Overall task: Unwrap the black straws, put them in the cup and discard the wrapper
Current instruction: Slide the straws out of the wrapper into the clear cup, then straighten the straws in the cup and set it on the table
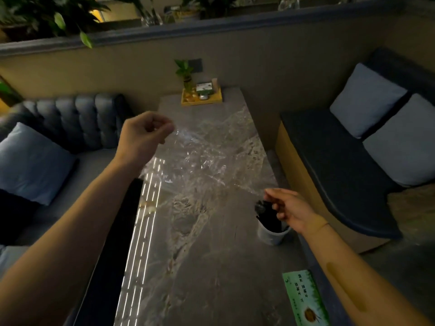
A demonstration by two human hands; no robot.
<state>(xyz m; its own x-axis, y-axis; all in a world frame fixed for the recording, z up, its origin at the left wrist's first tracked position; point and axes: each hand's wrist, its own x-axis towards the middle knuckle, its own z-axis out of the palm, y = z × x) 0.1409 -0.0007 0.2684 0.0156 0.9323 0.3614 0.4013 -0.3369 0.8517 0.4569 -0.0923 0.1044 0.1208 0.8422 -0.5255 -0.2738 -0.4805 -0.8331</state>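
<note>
Wrapper [200, 158], clear film, stretches diagonally from pinched left hand [143, 135] down to right hand [286, 205], whose fingers close near black straws [268, 217] standing in cup [270, 235] on tabletop [211, 267]

Both bare forearms come in from the bottom corners and stretch out forward, spread pretty wide apart. The left hand [144, 135] is raised higher and further out, wrist bent a bit, fingers curled in toward the thumb in a tight pinch on one end of a clear crinkly plastic wrapper [200, 156]. The right hand [288, 205] sits lower and closer to the body, palm turned inward, fingertips pinched together on the other end of that same film. There's a thin yellowish band [321, 225] around the right wrist. Both elbows are out of shot.
</note>
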